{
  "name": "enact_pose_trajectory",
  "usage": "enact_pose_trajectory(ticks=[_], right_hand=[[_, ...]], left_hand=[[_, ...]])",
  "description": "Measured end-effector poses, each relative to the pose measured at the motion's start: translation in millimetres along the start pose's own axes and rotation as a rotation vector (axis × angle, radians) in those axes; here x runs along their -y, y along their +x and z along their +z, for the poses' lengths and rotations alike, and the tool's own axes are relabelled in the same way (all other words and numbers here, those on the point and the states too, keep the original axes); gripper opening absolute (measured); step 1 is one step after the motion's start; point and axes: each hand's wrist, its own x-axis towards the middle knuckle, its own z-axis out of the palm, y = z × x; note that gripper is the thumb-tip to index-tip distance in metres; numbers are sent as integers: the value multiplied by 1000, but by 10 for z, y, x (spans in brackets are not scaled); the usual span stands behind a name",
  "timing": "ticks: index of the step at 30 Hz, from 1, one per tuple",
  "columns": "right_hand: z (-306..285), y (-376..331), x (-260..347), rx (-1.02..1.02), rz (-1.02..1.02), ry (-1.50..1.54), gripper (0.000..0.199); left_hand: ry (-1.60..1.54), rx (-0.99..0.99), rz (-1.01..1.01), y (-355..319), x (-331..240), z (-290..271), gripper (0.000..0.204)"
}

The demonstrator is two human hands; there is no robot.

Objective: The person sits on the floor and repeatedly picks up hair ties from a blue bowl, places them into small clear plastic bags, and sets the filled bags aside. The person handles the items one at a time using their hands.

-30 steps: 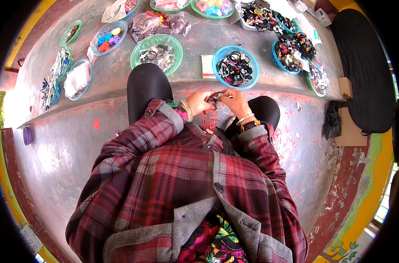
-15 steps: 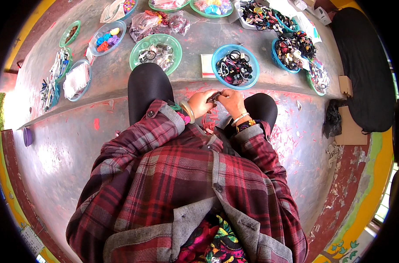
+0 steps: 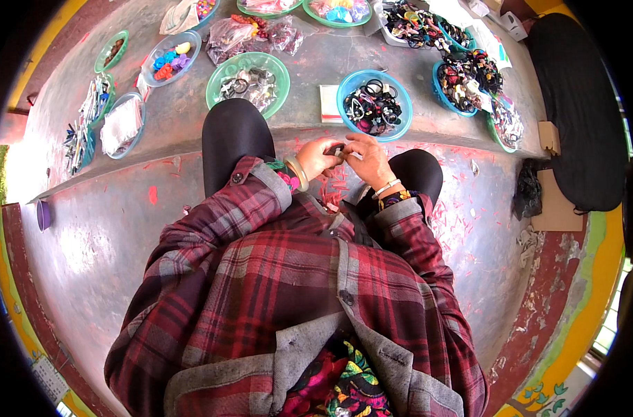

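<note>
Small dark item (image 3: pixel 336 149): was pinched in the left hand (image 3: pixel 315 159), on the near side of a blue bowl (image 3: pixel 404 105) of black bands (image 3: pixel 373 108). Right hand (image 3: pixel 369 162): was bent at the item; whether gripping could not be told. Green bowl (image 3: pixel 281 78): stood left of the blue.

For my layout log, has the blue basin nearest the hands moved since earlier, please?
No; the blue basin stays in the same place beside the white pad.
</note>
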Motion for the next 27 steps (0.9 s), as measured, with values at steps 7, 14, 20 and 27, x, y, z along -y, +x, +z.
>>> enact_pose_trajectory(ticks=[7, 14, 20, 27], right_hand=[[-26, -13, 13, -12, -58, -76, 9], [-52, 4, 50, -55, 77, 94, 12], [-50, -8, 40, -47, 23, 15, 14], [-32, -12, 16, -48, 87, 69, 9]], left_hand=[[4, 73, -24, -30, -48, -26, 38], [-100, 45, -58, -46, -108, -9, 40], [-199, 117, -1, -15, -6, -35, 37], [-320, 27, -48, -28, 22, -15, 35]])
